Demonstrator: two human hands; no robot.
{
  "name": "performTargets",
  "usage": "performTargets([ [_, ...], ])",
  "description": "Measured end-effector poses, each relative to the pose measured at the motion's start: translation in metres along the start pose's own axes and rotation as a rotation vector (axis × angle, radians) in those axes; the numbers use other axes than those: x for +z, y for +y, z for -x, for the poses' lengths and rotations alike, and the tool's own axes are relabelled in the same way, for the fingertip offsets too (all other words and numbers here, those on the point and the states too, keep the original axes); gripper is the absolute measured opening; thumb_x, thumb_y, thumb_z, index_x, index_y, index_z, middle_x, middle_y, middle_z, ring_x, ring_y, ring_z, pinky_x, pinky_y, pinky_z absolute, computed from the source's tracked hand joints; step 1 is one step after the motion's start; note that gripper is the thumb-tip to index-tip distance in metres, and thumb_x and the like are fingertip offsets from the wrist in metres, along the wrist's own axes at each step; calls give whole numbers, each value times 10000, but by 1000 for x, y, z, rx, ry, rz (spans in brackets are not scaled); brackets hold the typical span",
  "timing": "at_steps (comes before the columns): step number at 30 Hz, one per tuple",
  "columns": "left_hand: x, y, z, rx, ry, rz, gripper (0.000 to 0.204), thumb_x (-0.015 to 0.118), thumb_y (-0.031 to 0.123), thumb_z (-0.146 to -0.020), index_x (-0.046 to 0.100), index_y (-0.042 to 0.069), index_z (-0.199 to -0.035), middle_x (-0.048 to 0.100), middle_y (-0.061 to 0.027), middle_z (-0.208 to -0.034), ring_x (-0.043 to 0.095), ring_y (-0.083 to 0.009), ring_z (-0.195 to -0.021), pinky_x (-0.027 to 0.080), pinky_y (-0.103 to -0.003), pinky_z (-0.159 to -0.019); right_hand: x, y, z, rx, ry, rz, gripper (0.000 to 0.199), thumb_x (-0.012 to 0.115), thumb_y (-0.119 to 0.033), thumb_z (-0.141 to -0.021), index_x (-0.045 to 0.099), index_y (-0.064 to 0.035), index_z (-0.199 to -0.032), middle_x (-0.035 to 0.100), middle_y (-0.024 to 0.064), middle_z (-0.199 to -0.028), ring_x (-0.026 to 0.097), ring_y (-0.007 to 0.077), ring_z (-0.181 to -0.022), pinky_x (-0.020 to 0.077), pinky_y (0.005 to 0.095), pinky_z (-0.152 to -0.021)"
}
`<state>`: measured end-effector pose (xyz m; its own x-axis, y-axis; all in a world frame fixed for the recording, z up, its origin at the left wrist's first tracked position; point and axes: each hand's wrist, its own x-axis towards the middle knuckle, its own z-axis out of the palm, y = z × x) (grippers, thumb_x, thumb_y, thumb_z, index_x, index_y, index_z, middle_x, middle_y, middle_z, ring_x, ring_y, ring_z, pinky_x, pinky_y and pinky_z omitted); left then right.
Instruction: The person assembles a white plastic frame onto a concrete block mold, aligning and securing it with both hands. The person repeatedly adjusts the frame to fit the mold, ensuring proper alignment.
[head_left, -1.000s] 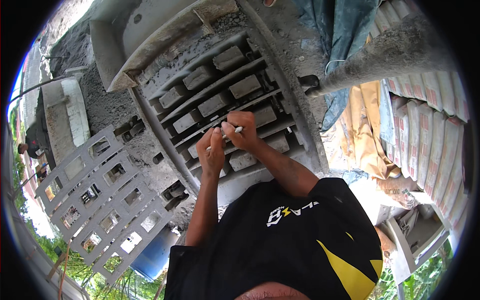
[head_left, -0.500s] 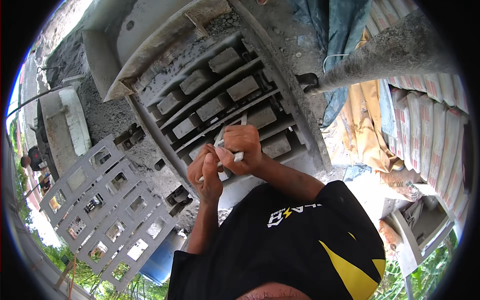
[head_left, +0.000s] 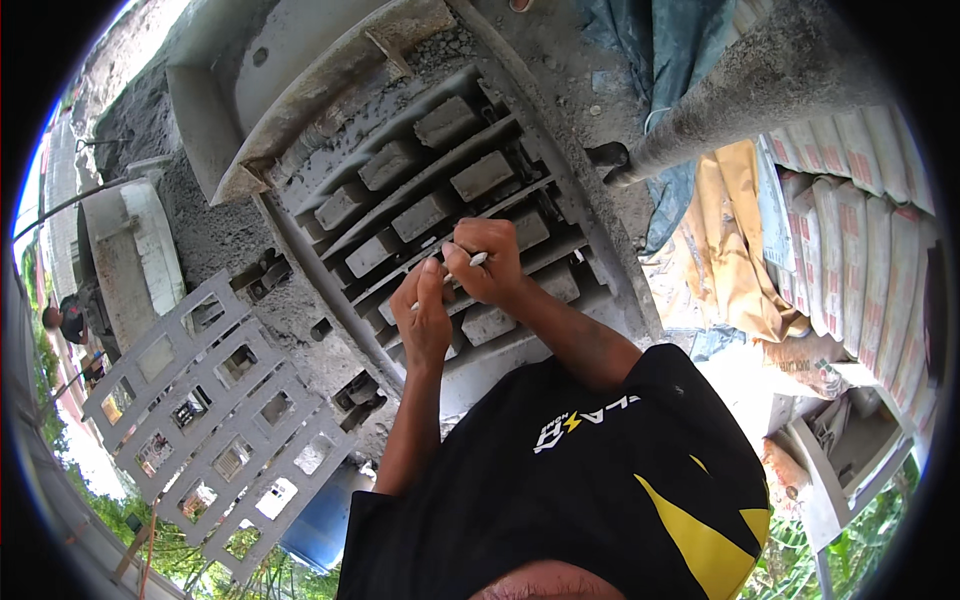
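Both your left hand [head_left: 425, 308] and right hand [head_left: 488, 262] clasp a pale bar [head_left: 479, 259], long axis rising rightward mid-frame, screening part of the block mould [head_left: 590, 220]; perforated panel [head_left: 213, 387] lower left.

This looks like an open-air concrete-block workshop, shown by the grey, cement-caked metal mould frame [head_left: 602, 245] with rows of rectangular blocks, the grey granular heap [head_left: 212, 185], piled white-and-red sacks [head_left: 835, 285] and green foliage [head_left: 275, 578] beyond.
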<state>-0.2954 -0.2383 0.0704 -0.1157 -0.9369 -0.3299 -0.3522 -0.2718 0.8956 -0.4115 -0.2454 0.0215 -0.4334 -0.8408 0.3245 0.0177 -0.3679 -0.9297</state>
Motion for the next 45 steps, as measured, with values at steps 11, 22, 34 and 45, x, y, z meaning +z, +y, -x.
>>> performTargets([
  [11,46,26,-3,129,-110,50,404,403,273,-983,447,26,-666,407,14,-607,362,-75,-581,279,-252,-518,-40,-9,-23,-16,104,16,292,589,-44,-705,373,-39,-508,379,79,-445,381,185,-367,288,320,-374],
  [22,62,56,1,262,-134,-112,454,397,333,-988,418,48,-635,372,34,-586,318,-61,-557,250,-255,-494,-57,-14,-30,-17,183,-69,292,577,-60,-764,417,-8,-525,409,31,-457,442,64,-419,332,267,-383],
  [34,67,35,-8,271,-86,-83,484,402,355,-977,433,22,-627,389,30,-581,339,-67,-569,253,-263,-506,-63,4,-28,95,193,-164,283,588,-76,-766,440,-4,-536,453,72,-456,441,106,-397,349,294,-391],
  [45,77,30,-15,218,-122,-166,500,375,347,-991,418,32,-606,374,27,-550,325,-70,-539,235,-273,-486,-57,-3,-19,70,231,-71,273,578,-70,-745,408,-4,-541,374,50,-467,351,76,-432,288,292,-401],
])
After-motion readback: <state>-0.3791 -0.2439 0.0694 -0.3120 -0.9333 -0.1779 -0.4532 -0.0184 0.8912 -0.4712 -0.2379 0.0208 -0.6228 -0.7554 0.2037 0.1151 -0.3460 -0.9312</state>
